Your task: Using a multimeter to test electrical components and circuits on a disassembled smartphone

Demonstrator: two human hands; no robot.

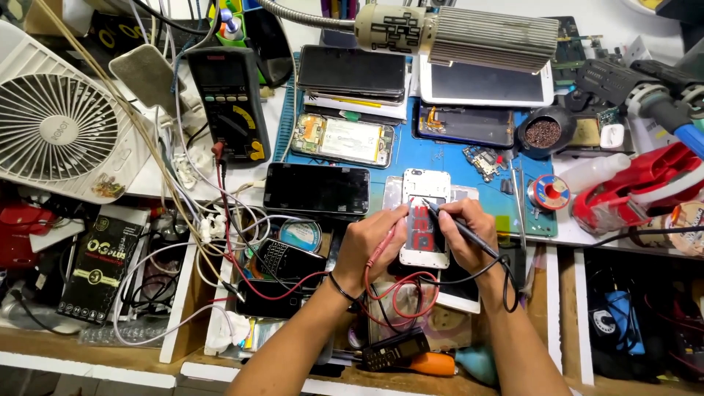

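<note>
an opened white phone [425, 220] lies at the mat's [447, 158] near edge, back up, so its board is exposed. the left hand [374, 246], at the phone's 9 o'clock, is pinched shut on a red probe [386, 238] whose tip meets the board. the right hand [469, 235], at 3 o'clock, is closed pen-like on a black probe [458, 229], angled in for a fine touch. both leads run back towards the multimeter [229, 103] at 10 o'clock, kept in sight for reading.
</note>
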